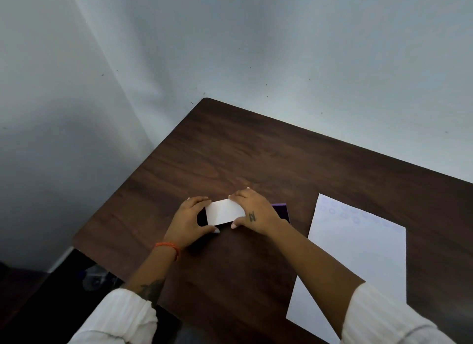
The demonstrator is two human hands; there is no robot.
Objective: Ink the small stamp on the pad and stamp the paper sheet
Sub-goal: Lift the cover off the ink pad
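Note:
Both hands hold a small box with a white lid (224, 211) near the middle of the dark wooden table (230, 151). My left hand (190, 222) grips its left end and my right hand (252, 211) grips its right end. The box's dark underside shows at the left. A purple ink pad (281, 210) lies on the table just behind my right hand, partly hidden by it. The white paper sheet (358, 251) lies to the right, with several faint round stamp marks along its far edge. No stamp is visible.
The table stands in a corner against pale grey walls. Its left edge runs diagonally, with dark floor and a dim object (96, 277) below it.

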